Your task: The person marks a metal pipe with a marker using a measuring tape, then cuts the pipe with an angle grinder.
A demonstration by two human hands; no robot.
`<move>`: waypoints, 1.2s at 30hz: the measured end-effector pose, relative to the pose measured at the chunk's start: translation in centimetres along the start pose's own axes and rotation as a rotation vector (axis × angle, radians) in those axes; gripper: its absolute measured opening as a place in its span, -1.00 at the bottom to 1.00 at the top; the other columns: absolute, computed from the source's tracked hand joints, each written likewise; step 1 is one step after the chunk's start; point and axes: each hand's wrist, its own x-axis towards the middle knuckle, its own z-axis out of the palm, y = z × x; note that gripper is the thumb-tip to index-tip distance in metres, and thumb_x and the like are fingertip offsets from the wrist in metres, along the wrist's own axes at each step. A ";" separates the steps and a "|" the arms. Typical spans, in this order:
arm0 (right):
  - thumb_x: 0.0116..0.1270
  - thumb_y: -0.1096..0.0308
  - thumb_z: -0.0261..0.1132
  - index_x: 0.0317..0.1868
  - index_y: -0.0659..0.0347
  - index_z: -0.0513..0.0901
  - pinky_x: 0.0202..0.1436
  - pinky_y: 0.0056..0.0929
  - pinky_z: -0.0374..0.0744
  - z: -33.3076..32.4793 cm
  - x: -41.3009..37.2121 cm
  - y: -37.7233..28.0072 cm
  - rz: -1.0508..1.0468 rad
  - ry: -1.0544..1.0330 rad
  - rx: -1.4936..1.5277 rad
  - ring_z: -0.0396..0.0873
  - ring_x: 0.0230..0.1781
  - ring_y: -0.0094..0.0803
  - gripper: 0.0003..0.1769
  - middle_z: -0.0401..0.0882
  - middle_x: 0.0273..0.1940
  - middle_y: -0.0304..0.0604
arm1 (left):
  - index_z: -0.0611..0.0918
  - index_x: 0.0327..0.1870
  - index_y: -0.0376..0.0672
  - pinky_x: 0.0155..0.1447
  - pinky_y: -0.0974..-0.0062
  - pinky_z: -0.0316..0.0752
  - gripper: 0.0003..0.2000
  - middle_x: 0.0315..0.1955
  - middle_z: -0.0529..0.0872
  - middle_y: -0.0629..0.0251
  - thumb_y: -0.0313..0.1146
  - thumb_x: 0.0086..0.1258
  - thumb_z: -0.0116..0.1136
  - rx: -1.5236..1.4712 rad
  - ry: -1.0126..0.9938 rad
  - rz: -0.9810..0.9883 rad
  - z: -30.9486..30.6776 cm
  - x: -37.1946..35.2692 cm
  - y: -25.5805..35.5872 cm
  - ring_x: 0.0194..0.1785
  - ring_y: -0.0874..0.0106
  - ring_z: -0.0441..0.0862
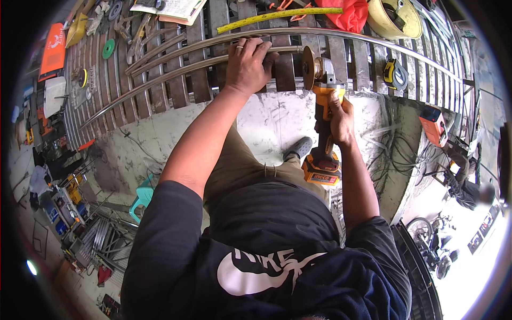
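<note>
My right hand point(341, 120) is wrapped around the body of a yellow-and-black cordless angle grinder point(323, 92), its battery end toward me. The grinder's disc point(308, 68) stands upright, right at the end of a thin metal tube point(176, 73). My left hand point(248, 65) closes over that tube a short way left of the disc, a ring on one finger. A longer, slightly bowed metal tube point(368, 38) runs just beyond my fingers. Both tubes lie across the slatted metal workbench point(361, 64).
Around the bench lie a yellow measuring strip point(277, 19), a tape measure point(395, 74), a yellow tub point(394, 21), a red bag point(346, 13) and an open notebook point(173, 8). Cables point(397, 152) trail on the floor at right. A teal stool point(143, 197) stands at left; another person point(466, 186) is at far right.
</note>
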 end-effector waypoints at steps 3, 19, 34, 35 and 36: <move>0.75 -0.31 0.28 0.09 0.30 0.63 -0.58 -0.37 0.65 -0.1 0.3 0.2 0.009 -0.005 -0.026 0.63 -0.63 -0.43 -0.31 0.66 -0.42 -0.17 | 0.86 0.04 -0.04 0.28 0.16 0.56 -0.75 -0.04 0.79 0.34 -0.27 0.41 0.60 -0.080 0.013 0.030 0.3 -0.2 -0.6 0.14 0.20 0.75; 0.75 -0.32 0.29 0.01 0.30 0.63 -0.60 -0.35 0.62 1.1 0.5 -0.2 -0.014 0.025 -0.024 0.61 -0.65 -0.41 -0.31 0.64 -0.43 -0.17 | 0.87 0.03 -0.09 0.26 0.19 0.62 -0.72 0.02 0.78 0.31 -0.22 0.39 0.62 -0.152 -0.024 0.009 0.6 -0.7 -1.0 0.15 0.21 0.76; 0.73 -0.36 0.29 0.03 0.34 0.68 -0.59 -0.37 0.64 0.9 1.4 0.0 -0.054 -0.004 -0.001 0.62 -0.64 -0.41 -0.25 0.65 -0.44 -0.16 | 0.86 -0.01 -0.12 0.15 0.20 0.73 -0.75 -0.04 0.81 0.26 -0.38 0.33 0.64 -0.209 0.023 0.009 -0.2 -0.3 -0.4 0.06 0.14 0.81; 0.72 -0.36 0.30 0.03 0.34 0.67 -0.59 -0.36 0.65 1.0 1.4 -0.2 -0.047 -0.001 0.000 0.63 -0.64 -0.41 -0.25 0.65 -0.44 -0.15 | 0.86 -0.01 -0.13 0.15 0.20 0.73 -0.75 -0.04 0.81 0.26 -0.38 0.33 0.64 -0.218 0.018 0.007 -0.2 -0.3 -0.4 0.06 0.14 0.81; 0.74 -0.35 0.27 0.03 0.34 0.67 -0.57 -0.35 0.66 1.0 1.3 -0.2 -0.040 0.001 -0.016 0.64 -0.63 -0.38 -0.26 0.66 -0.44 -0.13 | 0.86 -0.01 -0.13 0.14 0.20 0.73 -0.75 -0.04 0.81 0.26 -0.38 0.33 0.64 -0.227 0.013 0.005 -0.2 -0.3 -0.4 0.06 0.14 0.81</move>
